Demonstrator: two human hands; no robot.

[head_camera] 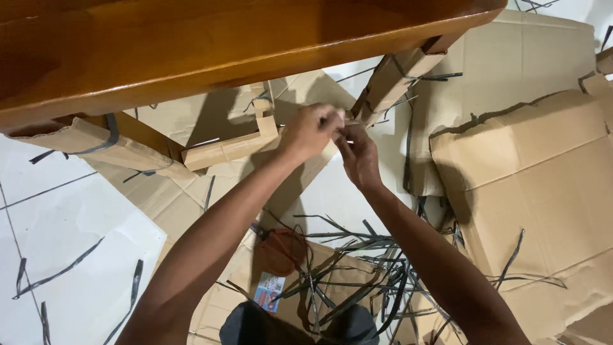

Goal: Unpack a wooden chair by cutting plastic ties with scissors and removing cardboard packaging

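Note:
A polished brown wooden tabletop [191,38] fills the upper part of the view, its legs wrapped in cardboard. My left hand [311,131] and my right hand [357,153] meet just beside the cardboard-wrapped leg [389,80] at centre right. The fingers of both hands pinch a thin dark strap or a bit of the wrapping there; the thing itself is too small to make out. An L-shaped cardboard corner piece [236,144] lies right of another wrapped leg [96,144], close to my left hand.
Torn flat cardboard sheets [530,179] cover the white tiled floor [76,255]. A tangle of cut black plastic straps [357,275] lies below my arms. A round reddish-brown object [281,250] and a small printed card [269,291] lie on the cardboard near me.

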